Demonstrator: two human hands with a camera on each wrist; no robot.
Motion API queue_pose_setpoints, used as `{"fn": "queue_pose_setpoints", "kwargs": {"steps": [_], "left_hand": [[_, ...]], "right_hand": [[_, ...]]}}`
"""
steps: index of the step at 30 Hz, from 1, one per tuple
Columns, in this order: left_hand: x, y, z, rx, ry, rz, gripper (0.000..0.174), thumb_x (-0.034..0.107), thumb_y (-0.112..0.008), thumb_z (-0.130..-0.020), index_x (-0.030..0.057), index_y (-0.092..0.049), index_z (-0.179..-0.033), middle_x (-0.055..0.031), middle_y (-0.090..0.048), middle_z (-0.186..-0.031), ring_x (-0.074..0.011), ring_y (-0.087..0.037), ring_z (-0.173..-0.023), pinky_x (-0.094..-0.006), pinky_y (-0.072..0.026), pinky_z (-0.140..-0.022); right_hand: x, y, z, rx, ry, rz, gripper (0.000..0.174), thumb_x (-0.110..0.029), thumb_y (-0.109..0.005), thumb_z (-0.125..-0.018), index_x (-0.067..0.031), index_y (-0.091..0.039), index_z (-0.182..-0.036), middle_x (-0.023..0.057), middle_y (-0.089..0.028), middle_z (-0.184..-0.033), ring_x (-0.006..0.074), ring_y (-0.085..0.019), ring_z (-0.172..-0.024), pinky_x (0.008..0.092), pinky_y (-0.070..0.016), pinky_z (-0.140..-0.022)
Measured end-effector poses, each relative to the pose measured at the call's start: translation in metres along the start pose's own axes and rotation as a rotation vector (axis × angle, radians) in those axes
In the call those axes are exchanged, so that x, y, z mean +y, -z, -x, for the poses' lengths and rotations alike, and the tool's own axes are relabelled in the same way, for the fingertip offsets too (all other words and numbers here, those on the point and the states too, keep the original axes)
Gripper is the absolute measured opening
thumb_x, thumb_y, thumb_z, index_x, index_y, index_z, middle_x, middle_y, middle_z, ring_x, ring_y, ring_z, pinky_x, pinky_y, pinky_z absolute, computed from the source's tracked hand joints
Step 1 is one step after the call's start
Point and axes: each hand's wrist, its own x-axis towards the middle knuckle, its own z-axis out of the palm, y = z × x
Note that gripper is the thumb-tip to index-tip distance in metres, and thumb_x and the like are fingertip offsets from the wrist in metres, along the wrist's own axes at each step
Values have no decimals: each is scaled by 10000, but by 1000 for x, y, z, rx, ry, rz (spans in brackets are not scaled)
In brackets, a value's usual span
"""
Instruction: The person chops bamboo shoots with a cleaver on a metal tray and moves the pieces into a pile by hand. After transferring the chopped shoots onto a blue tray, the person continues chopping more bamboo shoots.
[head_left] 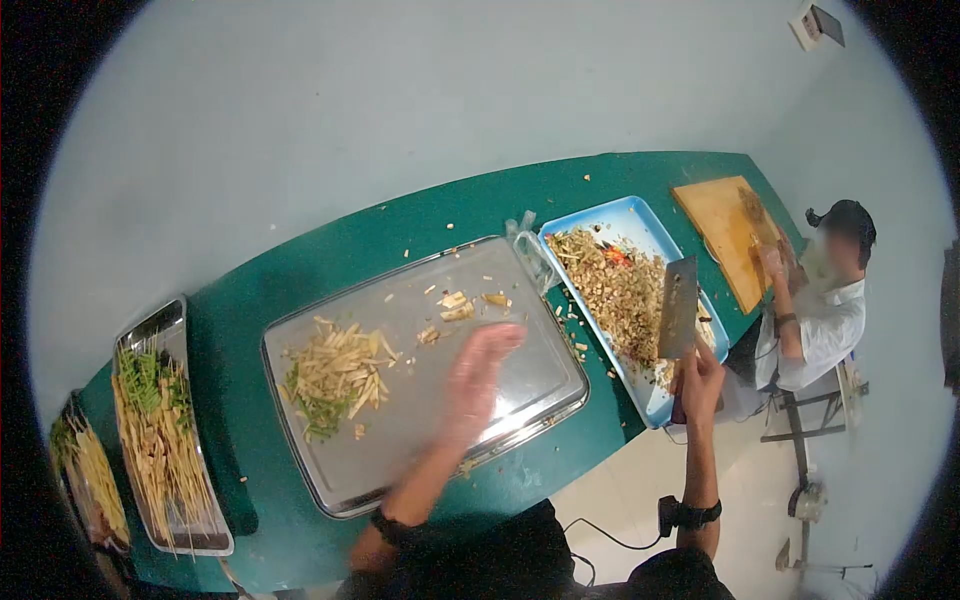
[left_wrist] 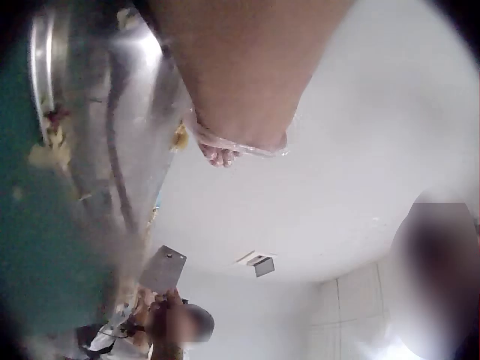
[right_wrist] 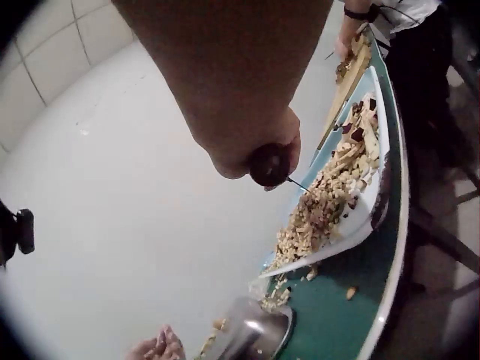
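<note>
My left hand [head_left: 483,375], in a thin clear plastic glove, hovers over the silver metal tray [head_left: 540,350] with its fingers extended, holding nothing. A heap of pale cut strips [head_left: 340,370] with green bits lies on the tray's left part, and a few yellowish pieces [head_left: 455,305] sit beyond my fingertips. In my right hand [head_left: 702,380] I grip a cleaver [head_left: 678,310] by its dark round handle [right_wrist: 268,165]. Its broad blade stands over the blue-and-white tray [head_left: 632,212], which bears a spread of chopped bits [head_left: 610,290].
Left on the green table [head_left: 230,320] stands a metal tray [head_left: 215,545] of skewered food, with another bundle of skewers [head_left: 95,480] beside it. At the right end another person [head_left: 820,330] works at a wooden cutting board [head_left: 715,215]. A clear plastic bag [head_left: 530,250] lies between the trays.
</note>
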Motion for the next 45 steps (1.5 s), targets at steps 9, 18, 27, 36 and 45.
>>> {"fn": "queue_pose_setpoints", "kwargs": {"steps": [9,18,27,36,45], "left_hand": [[-72,-172,-50,-214,-496,-524,632,235,-544,-1117,-82,-334,-1621,-350,-404,-1643,-515,-424,-1511,-518,-362,-1272],[-107,-209,-79,-148,-419,-433,657,242,-498,-1128,-96,-277,-1647,-360,-314,-1694,-530,-349,-1553,-510,-313,-1295],[-107,-231,-57,-408,-368,-526,636,236,-501,-1120,-68,-313,-1646,-338,-382,-1662,-493,-487,-1466,-497,-440,-1212],[-154,-234,-42,-647,-437,-874,584,132,-580,-1051,-114,-421,-1557,-344,-489,-1566,-431,-535,-1444,-475,-475,-1194],[-130,-214,-55,-239,-302,-260,195,139,-702,-1011,37,-691,-1176,-189,-754,-1139,-357,-746,-1020,-469,-580,-921]], "right_hand": [[-19,-17,32,-13,69,-51,455,-173,-600,-1135,14,-575,-1549,-14,-579,-632,69,-510,-488,256,-414,-449],[-19,-12,48,-131,79,137,409,-163,-602,-1130,1,-633,-1504,-23,-571,-638,52,-522,-528,259,-411,-478],[-4,-12,17,52,110,-8,439,-157,-618,-1117,38,-615,-1510,-23,-603,-736,49,-525,-609,250,-422,-544],[4,2,-25,164,142,-21,442,-138,-599,-1128,-28,-593,-1556,-22,-579,-694,48,-504,-549,250,-409,-482],[5,14,-2,209,218,3,446,-154,-596,-1133,-28,-584,-1561,-4,-610,-704,56,-513,-529,247,-421,-469]]}}
